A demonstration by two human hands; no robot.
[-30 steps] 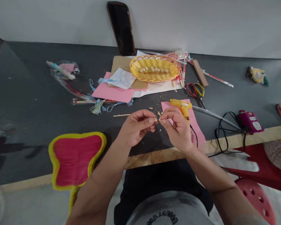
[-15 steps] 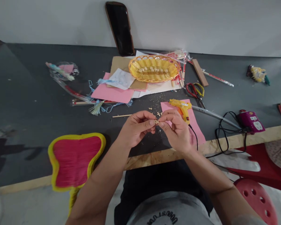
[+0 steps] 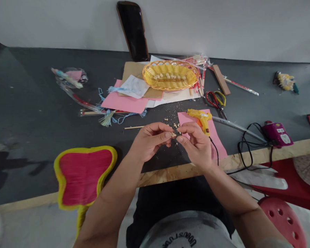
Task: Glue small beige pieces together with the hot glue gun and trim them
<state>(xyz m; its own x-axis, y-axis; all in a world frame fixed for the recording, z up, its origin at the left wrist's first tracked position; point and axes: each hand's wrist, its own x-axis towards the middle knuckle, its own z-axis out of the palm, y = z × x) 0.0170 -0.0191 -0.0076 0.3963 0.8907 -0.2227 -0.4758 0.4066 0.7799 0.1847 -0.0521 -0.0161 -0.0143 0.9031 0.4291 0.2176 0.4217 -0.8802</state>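
Observation:
Between the thumb and fingertips of my left hand (image 3: 153, 140) is a tiny cream-coloured knobbly piece (image 3: 173, 135), too small to name. My right hand (image 3: 196, 146) is just to its right, thumb and forefinger slightly apart, with nothing visible between them. Similar pale bits (image 3: 177, 125) and crumbs lie on the dark table beyond my fingertips. A thin wooden stick (image 3: 133, 127) lies beside my left hand. Close behind my right hand, a yellow glue gun (image 3: 202, 118) rests on pink paper (image 3: 218, 146).
A yellow woven basket (image 3: 170, 85) holding several small pale pieces stands on papers at the back. Red-and-yellow-handled pliers or cutters (image 3: 217, 101), a wooden block (image 3: 221, 80) and a purple box (image 3: 277, 133) with black cable are right. A pink-and-yellow fan-shaped piece (image 3: 85, 175) is left.
My right thumb and forefinger have parted and moved slightly right, away from the small piece. My left hand has stayed in place, pinching it.

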